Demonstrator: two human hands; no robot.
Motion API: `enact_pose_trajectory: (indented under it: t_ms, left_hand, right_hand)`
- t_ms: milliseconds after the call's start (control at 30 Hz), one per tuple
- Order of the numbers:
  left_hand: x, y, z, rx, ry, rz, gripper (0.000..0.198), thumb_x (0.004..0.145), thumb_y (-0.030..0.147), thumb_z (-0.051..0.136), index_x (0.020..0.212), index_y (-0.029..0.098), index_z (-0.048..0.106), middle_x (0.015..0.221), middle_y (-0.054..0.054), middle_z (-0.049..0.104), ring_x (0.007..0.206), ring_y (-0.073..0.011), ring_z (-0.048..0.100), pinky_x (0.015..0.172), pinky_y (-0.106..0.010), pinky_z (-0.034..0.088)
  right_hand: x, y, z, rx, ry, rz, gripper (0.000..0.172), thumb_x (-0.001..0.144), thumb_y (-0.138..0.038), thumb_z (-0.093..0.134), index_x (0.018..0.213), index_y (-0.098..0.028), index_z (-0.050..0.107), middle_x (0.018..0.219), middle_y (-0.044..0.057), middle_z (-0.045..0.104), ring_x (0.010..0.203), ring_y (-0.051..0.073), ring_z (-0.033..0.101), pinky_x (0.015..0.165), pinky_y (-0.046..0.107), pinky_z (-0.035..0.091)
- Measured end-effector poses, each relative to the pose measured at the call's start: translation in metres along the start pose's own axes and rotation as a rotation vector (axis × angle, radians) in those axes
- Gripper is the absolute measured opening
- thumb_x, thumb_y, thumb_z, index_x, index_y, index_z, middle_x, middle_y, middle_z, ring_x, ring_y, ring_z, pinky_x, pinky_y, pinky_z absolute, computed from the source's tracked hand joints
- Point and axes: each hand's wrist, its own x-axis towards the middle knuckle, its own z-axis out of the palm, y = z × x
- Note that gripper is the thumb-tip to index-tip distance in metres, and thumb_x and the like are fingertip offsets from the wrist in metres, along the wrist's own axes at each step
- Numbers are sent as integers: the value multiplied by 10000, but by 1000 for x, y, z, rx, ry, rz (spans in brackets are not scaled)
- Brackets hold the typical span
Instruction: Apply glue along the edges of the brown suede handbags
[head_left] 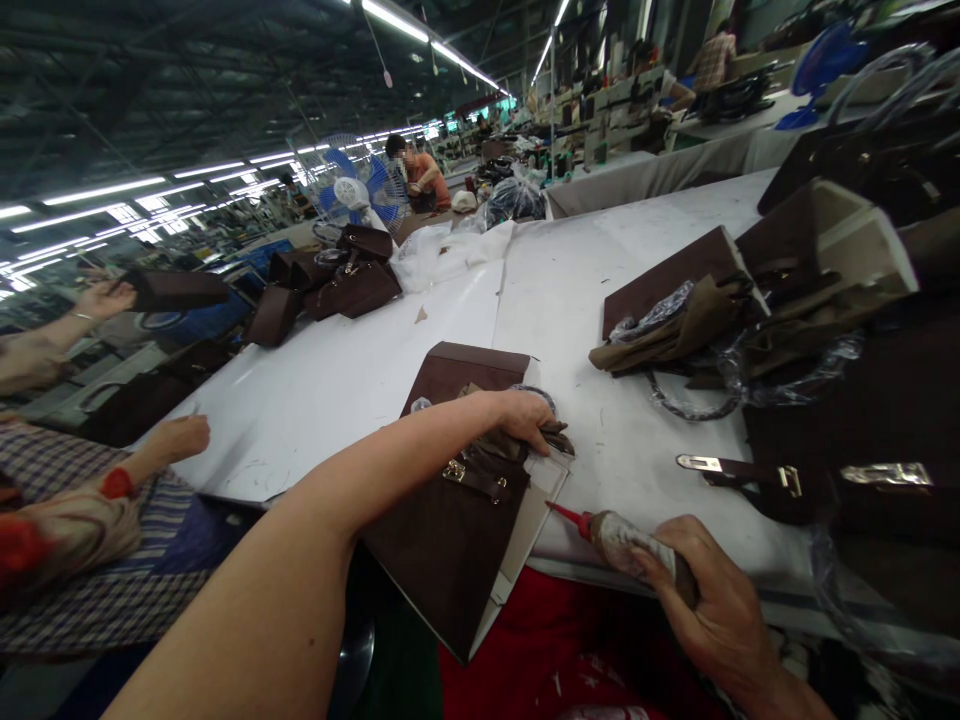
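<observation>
A dark brown handbag (pixel 457 540) lies at the table's front edge in front of me, its pale inner edges showing along the right side. My left hand (pixel 527 415) reaches over it, fingers closed on the bunched olive-brown lining (pixel 556 440) at its opening. A metal clasp (pixel 454 470) sits on the strap below my forearm. In my right hand (pixel 709 590) is a glue bottle (pixel 626 545) with a smeared body. Its red nozzle points left, close to the bag's pale edge but apart from it.
More brown bags (pixel 675 280) with plastic-wrapped handles lie on the right of the white table (pixel 360 385). Another pile (pixel 352 280) sits at the far left. A co-worker's hand (pixel 180 437) is at the left edge; another hand there holds a brown bag (pixel 176 290). A blue fan (pixel 352 190) stands beyond.
</observation>
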Motion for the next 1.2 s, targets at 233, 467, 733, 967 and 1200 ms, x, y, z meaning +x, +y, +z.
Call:
enact_pose_trajectory:
  t_ms: [233, 467, 733, 967, 1200]
  left_hand:
    - [3, -3, 1, -7, -18, 17, 393, 861, 484, 740, 1131, 201, 782, 971, -48, 770, 843, -184, 662, 636, -238, 401]
    - [3, -4, 1, -13, -18, 25, 374, 850, 482, 748, 1103, 209, 787, 935, -37, 767, 802, -175, 648, 618, -237, 390]
    - [1, -3, -1, -38, -24, 27, 342, 855, 456, 746, 1099, 219, 785, 930, -22, 766, 815, -162, 651, 635, -221, 403]
    - [-7, 3, -4, -36, -3, 15, 363, 871, 449, 723, 1080, 157, 773, 988, -55, 766, 744, -156, 620, 620, -235, 396]
    - [-2, 1, -2, -57, 1, -2, 321, 836, 434, 763, 988, 152, 784, 870, -40, 753, 711, -161, 605, 631, -252, 400]
  right_hand:
    - [-10, -6, 3, 51, -40, 1, 42, 1008, -161, 555, 998, -201, 558, 812, 20, 557, 705, 147, 567, 630, 254, 496]
    - [-9, -7, 5, 126, -126, -28, 50, 1009, -167, 542, 1007, -212, 563, 804, 20, 576, 696, 155, 587, 617, 258, 516]
    - [-10, -8, 2, 97, -73, 5, 61, 984, -165, 573, 1005, -222, 573, 793, 25, 584, 678, 176, 597, 592, 281, 525]
    - [-16, -10, 3, 45, -4, 19, 68, 973, -166, 593, 1008, -222, 576, 797, 30, 596, 673, 178, 605, 600, 285, 527]
    - [-20, -16, 7, 86, -54, -9, 73, 976, -166, 590, 1034, -210, 586, 820, 41, 613, 705, 177, 625, 618, 278, 545]
